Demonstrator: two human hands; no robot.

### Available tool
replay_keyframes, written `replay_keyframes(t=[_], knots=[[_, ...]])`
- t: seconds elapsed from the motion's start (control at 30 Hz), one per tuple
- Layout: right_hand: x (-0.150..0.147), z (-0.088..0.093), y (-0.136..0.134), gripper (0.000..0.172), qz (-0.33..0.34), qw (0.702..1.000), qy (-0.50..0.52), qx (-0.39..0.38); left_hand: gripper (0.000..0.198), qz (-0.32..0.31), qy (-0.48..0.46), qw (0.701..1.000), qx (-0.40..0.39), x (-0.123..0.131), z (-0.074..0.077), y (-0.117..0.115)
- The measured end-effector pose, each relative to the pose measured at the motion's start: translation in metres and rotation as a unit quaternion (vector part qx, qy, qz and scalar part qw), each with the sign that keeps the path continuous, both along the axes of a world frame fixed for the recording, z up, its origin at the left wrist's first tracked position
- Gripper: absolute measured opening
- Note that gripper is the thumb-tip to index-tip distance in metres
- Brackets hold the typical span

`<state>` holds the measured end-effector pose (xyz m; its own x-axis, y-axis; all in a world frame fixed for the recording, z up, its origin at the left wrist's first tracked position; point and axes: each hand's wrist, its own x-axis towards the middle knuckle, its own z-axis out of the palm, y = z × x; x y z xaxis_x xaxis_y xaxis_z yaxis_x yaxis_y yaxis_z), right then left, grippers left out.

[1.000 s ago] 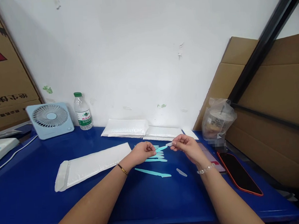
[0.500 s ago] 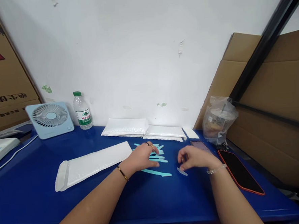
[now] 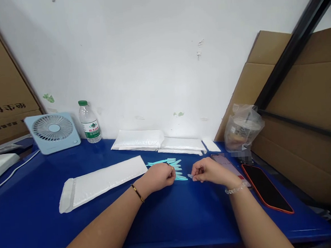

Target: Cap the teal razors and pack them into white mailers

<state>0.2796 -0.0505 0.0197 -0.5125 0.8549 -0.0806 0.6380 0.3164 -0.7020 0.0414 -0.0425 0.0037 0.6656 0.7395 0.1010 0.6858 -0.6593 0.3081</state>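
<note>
My left hand (image 3: 161, 176) is closed, its fingertips pinched on a turquoise eyebrow razor (image 3: 182, 178) whose blade end sticks out to the right. Most of that razor's handle is hidden by the hand. Just behind, several more turquoise eyebrow razors (image 3: 159, 162) lie fanned on the blue table, partly covered by my fingers. A small translucent blade cap (image 3: 190, 176) is pinched between the thumb and fingers of my right hand (image 3: 207, 170). The cap points left, a short way from the razor's end.
A white bubble mailer (image 3: 107, 181) lies to the left, with more mailers (image 3: 138, 139) stacked by the wall. A blue fan (image 3: 54, 132) and water bottle (image 3: 90, 123) stand back left. Two phones, one orange-cased (image 3: 267, 189), and a bagged cup (image 3: 240, 130) are at right.
My right hand has picked the translucent cap off the table and moved it left. My left hand has closed, and the front razor has left its spot on the table.
</note>
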Motion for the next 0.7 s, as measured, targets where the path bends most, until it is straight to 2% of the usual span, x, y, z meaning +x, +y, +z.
replay_keyframes(t=[0.23,0.43,0.47,0.53,0.57,0.6,0.63,0.7], knots=[[-0.010,-0.006,0.001,0.016,0.017,1.000,-0.003,0.006,0.016,0.005,-0.014,1.000,-0.008,0.003,0.005,-0.004],[-0.026,-0.013,0.002,0.018,0.029,0.998,0.011,0.057,0.021,-0.016,-0.014,1.000,0.016,-0.001,0.001,0.000],[-0.028,-0.015,0.003,0.018,0.030,0.997,0.007,0.070,0.024,-0.001,-0.009,1.000,0.028,-0.004,0.001,0.002],[-0.030,-0.018,0.005,0.019,0.029,0.993,-0.005,0.115,0.057,0.050,0.009,0.997,0.055,-0.012,-0.001,0.007],[-0.030,-0.019,0.006,0.023,0.027,0.989,-0.012,0.145,0.077,0.075,0.023,0.995,0.061,-0.016,-0.002,0.009],[-0.030,-0.021,0.008,0.035,0.024,0.985,-0.020,0.172,0.089,0.092,0.041,0.993,0.059,-0.019,-0.003,0.012],[-0.029,-0.023,0.009,0.052,0.022,0.980,-0.028,0.194,0.091,0.099,0.059,0.992,0.052,-0.021,-0.003,0.014],[-0.029,-0.026,0.013,0.085,0.022,0.976,-0.044,0.211,0.078,0.094,0.084,0.991,0.041,-0.021,-0.004,0.015]])
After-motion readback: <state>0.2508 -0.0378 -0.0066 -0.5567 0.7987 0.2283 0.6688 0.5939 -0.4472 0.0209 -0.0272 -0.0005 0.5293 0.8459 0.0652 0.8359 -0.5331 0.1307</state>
